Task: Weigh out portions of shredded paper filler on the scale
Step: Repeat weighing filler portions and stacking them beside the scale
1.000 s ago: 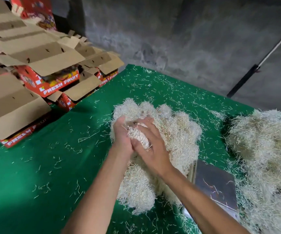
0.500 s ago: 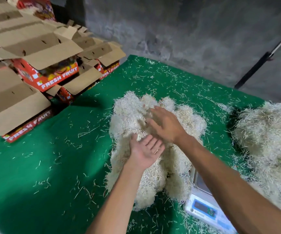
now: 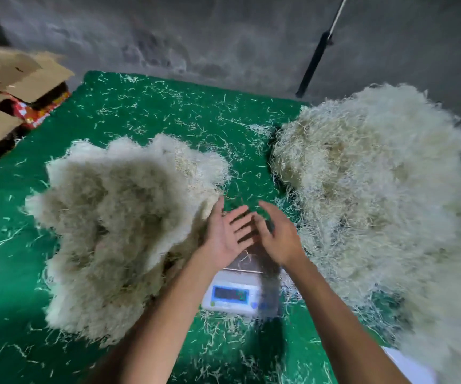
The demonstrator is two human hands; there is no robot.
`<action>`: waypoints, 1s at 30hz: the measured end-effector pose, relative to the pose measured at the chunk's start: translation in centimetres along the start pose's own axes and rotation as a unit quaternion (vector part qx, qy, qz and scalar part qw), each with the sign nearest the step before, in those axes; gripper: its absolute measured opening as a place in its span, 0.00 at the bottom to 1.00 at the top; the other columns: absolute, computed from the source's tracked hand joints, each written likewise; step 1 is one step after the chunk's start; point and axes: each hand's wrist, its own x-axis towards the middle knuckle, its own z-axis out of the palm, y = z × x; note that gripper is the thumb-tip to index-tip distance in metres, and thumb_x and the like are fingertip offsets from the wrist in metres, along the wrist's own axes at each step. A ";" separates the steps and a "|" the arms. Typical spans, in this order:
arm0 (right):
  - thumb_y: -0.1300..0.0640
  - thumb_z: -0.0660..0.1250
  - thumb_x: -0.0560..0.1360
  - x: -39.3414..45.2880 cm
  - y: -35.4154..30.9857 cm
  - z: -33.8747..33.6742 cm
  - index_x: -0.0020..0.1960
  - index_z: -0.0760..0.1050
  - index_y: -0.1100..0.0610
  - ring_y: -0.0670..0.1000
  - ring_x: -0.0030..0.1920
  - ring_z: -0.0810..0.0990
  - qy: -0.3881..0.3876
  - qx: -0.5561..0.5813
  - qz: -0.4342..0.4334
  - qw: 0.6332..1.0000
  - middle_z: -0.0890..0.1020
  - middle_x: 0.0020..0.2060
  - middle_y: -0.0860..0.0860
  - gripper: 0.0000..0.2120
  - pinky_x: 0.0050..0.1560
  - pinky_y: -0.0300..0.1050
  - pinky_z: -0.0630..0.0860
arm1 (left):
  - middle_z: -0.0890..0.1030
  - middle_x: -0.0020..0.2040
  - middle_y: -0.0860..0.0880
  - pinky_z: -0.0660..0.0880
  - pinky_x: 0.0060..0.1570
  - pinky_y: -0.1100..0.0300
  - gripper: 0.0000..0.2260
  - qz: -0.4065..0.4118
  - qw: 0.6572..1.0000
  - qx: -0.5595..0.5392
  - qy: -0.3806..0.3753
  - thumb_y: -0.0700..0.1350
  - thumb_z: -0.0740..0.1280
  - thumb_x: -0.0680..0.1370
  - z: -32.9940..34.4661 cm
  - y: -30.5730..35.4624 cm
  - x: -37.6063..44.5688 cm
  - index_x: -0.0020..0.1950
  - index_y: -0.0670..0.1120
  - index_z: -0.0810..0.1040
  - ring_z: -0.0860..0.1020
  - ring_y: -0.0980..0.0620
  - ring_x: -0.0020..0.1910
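The left hand [image 3: 225,236] is palm up with its fingers spread and straight, holding nothing; its outer edge touches the left pile of shredded paper [image 3: 124,234]. The right hand [image 3: 277,238] is beside it, palm down, fingers relaxed and a little apart, also empty. Both are above the scale [image 3: 241,293], whose platform carries only a few strands. A bigger pile [image 3: 384,200] lies right on the green table [image 3: 165,115]. Cardboard boxes [image 3: 10,87] stand far left.

Scale [image 3: 241,295] in a narrow gap between left pile [image 3: 118,234] and big right pile [image 3: 384,203], open green counter [image 3: 168,115] behind, boxes [image 3: 7,87] far left
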 end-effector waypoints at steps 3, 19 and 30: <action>0.45 0.58 0.84 -0.9 7.1 -3.2 0.77 0.69 0.53 0.55 0.73 0.70 0.044 -0.014 0.086 0.995 0.72 0.74 0.57 0.24 0.74 0.59 0.65 | 0.79 0.68 0.44 0.69 0.71 0.42 0.30 -0.003 0.992 0.123 -0.024 0.65 0.52 0.83 4.0 -4.2 1.9 0.73 0.45 0.73 0.77 0.43 0.66; 0.49 0.60 0.85 -14.4 12.1 -2.7 0.48 0.79 0.50 0.41 0.41 0.80 0.166 0.296 0.280 0.898 0.83 0.40 0.46 0.12 0.44 0.38 0.76 | 0.82 0.61 0.51 0.78 0.52 0.53 0.15 -0.034 0.964 0.257 0.059 0.62 0.63 0.81 8.2 -24.1 3.6 0.63 0.57 0.78 0.81 0.49 0.58; 0.39 0.52 0.85 -12.9 5.8 -8.8 0.64 0.73 0.53 0.39 0.50 0.82 0.084 0.360 0.314 0.875 0.83 0.47 0.48 0.22 0.58 0.38 0.79 | 0.77 0.56 0.53 0.79 0.37 0.69 0.14 0.080 0.972 0.219 0.003 0.48 0.63 0.85 11.0 -11.2 -1.4 0.71 0.50 0.72 0.80 0.69 0.39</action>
